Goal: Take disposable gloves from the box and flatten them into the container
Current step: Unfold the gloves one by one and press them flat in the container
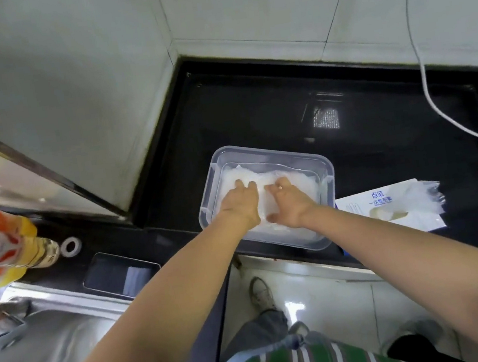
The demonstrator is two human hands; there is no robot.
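A clear plastic container sits on the black counter near its front edge. Inside lies a pile of thin translucent disposable gloves. My left hand and my right hand are both inside the container, palms down, fingers spread, pressing on the gloves. Neither hand grips anything. To the right of the container lies the white glove box with blue print, and loose glove plastic sticks out of its far end.
A white cable runs down the tiled wall onto the counter at the right. Left of me are a steel sink, a phone, a white ring and an orange-labelled bottle. Tiled walls close the corner behind.
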